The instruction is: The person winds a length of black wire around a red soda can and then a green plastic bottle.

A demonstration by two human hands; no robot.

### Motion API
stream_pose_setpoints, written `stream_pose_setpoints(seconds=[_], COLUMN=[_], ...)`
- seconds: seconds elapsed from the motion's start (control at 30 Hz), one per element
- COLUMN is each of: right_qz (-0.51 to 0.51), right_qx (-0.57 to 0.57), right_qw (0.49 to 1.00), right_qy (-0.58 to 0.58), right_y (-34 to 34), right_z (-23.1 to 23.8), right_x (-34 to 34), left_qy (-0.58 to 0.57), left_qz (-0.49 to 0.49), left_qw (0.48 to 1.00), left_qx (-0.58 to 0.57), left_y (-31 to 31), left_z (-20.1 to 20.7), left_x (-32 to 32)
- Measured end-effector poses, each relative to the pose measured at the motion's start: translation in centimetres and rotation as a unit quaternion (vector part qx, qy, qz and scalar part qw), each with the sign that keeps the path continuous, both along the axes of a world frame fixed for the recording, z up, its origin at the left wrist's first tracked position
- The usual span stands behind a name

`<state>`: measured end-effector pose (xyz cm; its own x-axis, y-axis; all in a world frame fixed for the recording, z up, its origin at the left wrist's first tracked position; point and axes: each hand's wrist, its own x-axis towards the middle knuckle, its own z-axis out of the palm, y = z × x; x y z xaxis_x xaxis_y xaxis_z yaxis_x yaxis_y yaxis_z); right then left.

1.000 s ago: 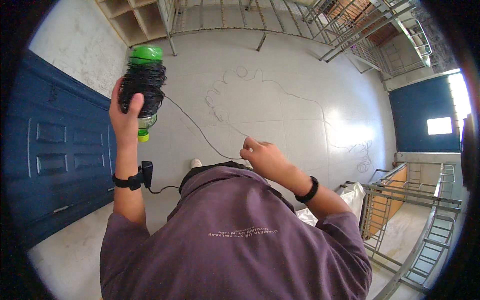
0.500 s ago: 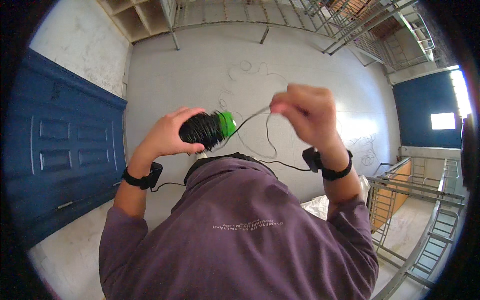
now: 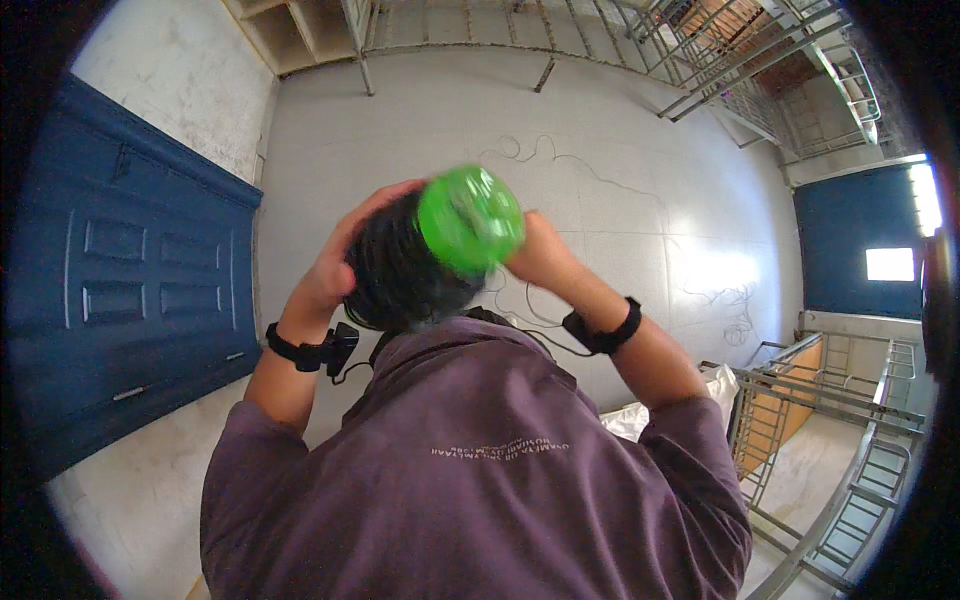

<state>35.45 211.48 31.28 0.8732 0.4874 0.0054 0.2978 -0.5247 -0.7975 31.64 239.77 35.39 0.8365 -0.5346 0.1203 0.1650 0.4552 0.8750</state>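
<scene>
Though blurred, wire-wound bottle in left hand, grip of right hand unclear.

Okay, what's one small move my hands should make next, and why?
Probably bring the right hand around the bottle to lay one more turn: the left hand holds it by its thick coil of black wire, and loose wire lies on the floor. What the right fingers pinch is hidden.
</scene>
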Motion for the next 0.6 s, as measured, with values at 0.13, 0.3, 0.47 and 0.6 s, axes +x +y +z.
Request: stream_pose_setpoints(seconds=[0.13, 0.3, 0.47, 0.6], right_qz=[0.034, 0.115, 0.121, 0.176], right_qx=[-0.011, -0.022, -0.049, -0.229], right_qw=[0.999, 0.988, 0.976, 0.955], right_qy=[-0.017, 0.103, 0.174, 0.066], right_y=[0.5, -1.0, -3.6, -4.5], right_z=[1.0, 2.5, 0.7, 2.0], right_x=[-3.5, -4.9, -6.8, -7.7], left_qy=[0.053, 0.042, -0.01, -0.08], left_qz=[0.092, 0.119, 0.183, 0.262], left_qw=[0.994, 0.991, 0.971, 0.933], left_qx=[0.03, 0.05, 0.155, 0.234], left_y=[2.1, 2.5, 2.0, 2.2], left_z=[-2.4, -3.1, -2.5, -3.0], left_x=[0.9, 1.7, 2.7, 4.9])
